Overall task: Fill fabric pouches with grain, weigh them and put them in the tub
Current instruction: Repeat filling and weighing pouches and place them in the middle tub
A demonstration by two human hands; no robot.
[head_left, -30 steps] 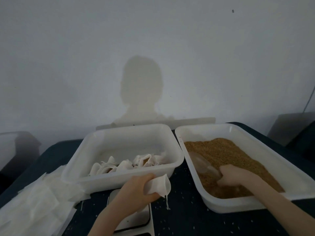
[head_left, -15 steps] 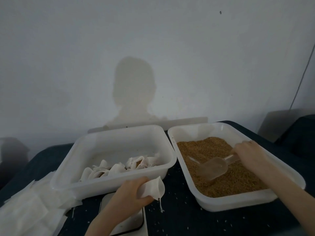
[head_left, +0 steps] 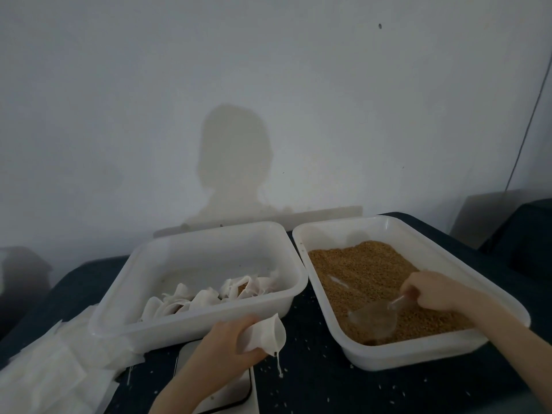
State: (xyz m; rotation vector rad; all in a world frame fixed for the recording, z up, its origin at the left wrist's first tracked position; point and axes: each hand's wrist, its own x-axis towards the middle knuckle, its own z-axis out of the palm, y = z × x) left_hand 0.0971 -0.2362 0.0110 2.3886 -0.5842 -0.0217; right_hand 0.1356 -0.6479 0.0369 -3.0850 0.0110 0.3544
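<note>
Nearest the camera, a flat white scale with a dark-edged platform (head_left: 236, 394) lies on the dark blue bench (head_left: 328, 389), partly hidden under the left forearm. Just above it the left hand (head_left: 230, 345) holds a small white fabric pouch (head_left: 267, 334), fingers curled round its lower part so that the mouth stands open towards the right; a thin drawstring (head_left: 279, 366) hangs from it down to the bench. Pale loose grains (head_left: 301, 354) lie scattered over the dark surface around the scale and between the tubs. At the near left a heap of flat white empty pouches (head_left: 50, 372) spreads across the bench edge. On the right, the right hand (head_left: 433, 291) reaches into a white rectangular plastic tub (head_left: 418, 358) filled with brown grain (head_left: 364, 270); its fingers are closed round the handle of a clear plastic scoop (head_left: 375, 319), whose bowl rests low in the grain near the tub's near end. Left of that tub and touching it at the rim stands a second white rectangular plastic tub (head_left: 179, 333), which holds a row of filled white pouches (head_left: 209, 294) lying along its near side. Beyond both tubs rises a plain pale wall (head_left: 328, 115) bearing the shadow of a head and shoulders (head_left: 233, 159), and a thin dark cable (head_left: 525, 127) runs down it at the far right.
</note>
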